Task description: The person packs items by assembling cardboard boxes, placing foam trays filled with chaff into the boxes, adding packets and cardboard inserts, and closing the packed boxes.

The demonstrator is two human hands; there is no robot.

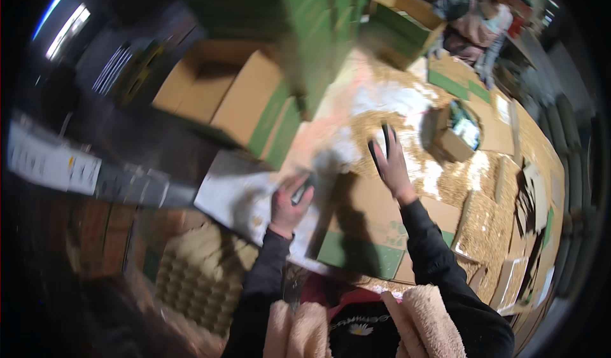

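My left hand is curled round a small dark object, blurred, above the white surface at the table's near left. To its right, my right hand reaches forward with dark, flat strips at its fingers; whether these are held items or coverings on the fingers, I cannot tell. Beneath and beyond the right hand lie brown loose grains or shavings. Nearer to me, a flat cardboard piece with a green band lies between my forearms.
An open cardboard box stands at the left, beside tall green cartons. A small box with shiny packets sits at the right. Another person stands at the far right near an open box. Egg trays lie lower left.
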